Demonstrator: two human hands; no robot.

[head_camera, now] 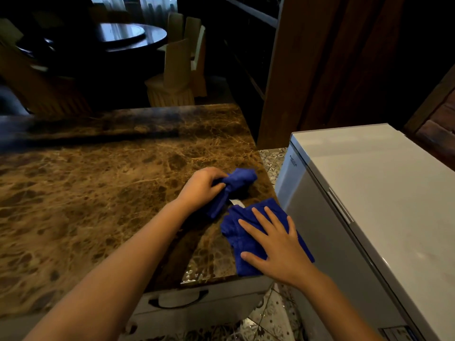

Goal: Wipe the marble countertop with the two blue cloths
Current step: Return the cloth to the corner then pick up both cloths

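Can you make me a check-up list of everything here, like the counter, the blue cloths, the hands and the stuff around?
Surface: brown marble countertop, shiny, with bare stone across most of it.
Job's things: bunched blue cloth and flat blue cloth, both near the counter's right corner.
Clutter: a small white thing lies between the cloths; cannot tell what it is.
Grippers: left hand grips the bunched cloth; right hand lies flat, fingers spread, on the flat cloth.
Cables: nothing seen.
Surroundings: white chest freezer right of the counter, drawer handle below the edge, patterned floor tiles, dark round table and covered chairs behind.
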